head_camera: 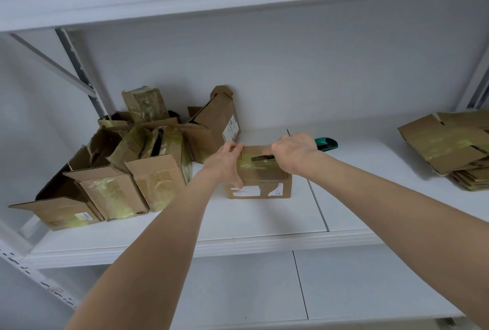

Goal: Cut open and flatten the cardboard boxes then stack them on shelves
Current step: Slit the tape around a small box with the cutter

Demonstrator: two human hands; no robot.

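The right hand [293,154] is hiding the knife's [326,143] middle. The stack [449,144] at the shelf's [264,218] right end is running out of view.

Shelf [264,218]: opened boxes [119,171] left; sealed box [260,181] centre; flattened stack [455,150] right.

There were one knife [326,143], one taped box [260,179] at the middle of the shelf [264,218], one stack of flattened boxes [449,144] at its right edge, and roughly six opened boxes [158,184], overlapping, at its left edge.
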